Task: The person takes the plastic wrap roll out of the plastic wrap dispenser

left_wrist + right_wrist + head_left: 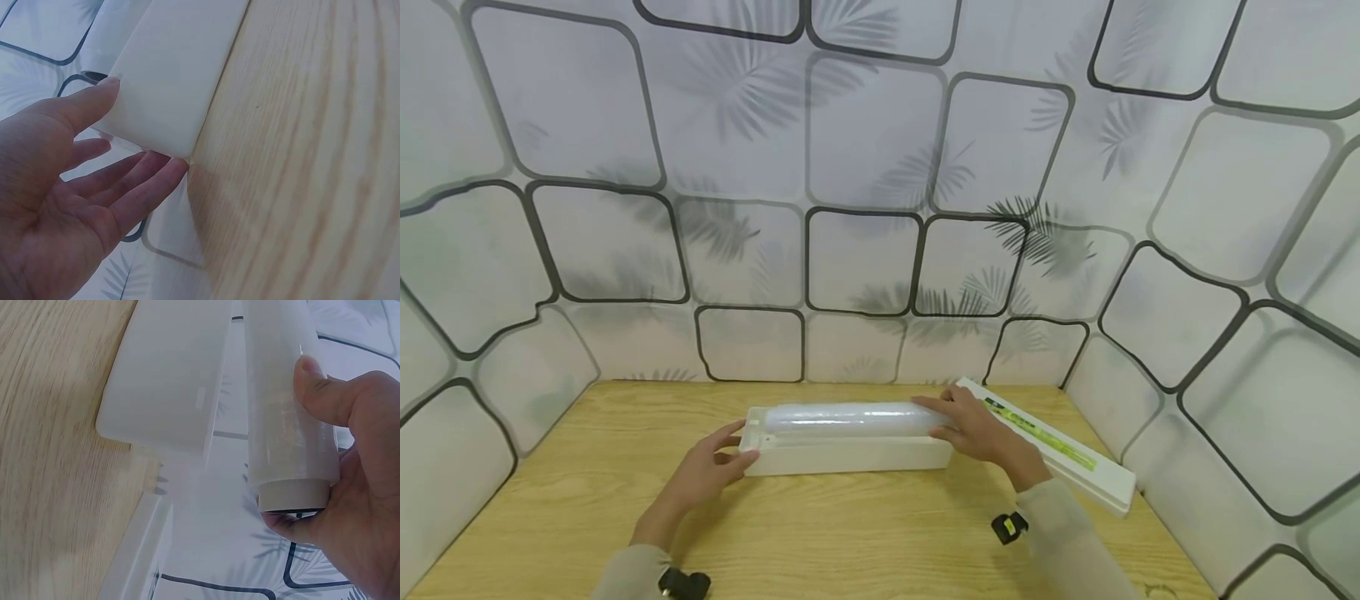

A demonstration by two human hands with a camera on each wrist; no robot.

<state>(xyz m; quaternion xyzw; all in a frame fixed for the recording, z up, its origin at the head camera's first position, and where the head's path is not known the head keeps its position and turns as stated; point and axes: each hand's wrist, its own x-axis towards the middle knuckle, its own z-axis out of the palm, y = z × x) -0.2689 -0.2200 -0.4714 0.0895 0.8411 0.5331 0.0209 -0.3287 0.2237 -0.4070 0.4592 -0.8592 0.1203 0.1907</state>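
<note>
A long white open-topped cling film dispenser box lies lengthwise on the wooden table. My left hand holds its left end, thumb at the front wall and fingers around the end, as the left hand in the left wrist view also shows. A roll of cling film lies along the box's top, its left end at the box. With my right hand I grip the roll's right end. In the right wrist view, that end of the roll, with its cardboard core, stands apart from the box.
The box's white lid, with a green and yellow label, lies slanted on the right of the wooden table. Patterned wall covering rises behind the table and on both sides.
</note>
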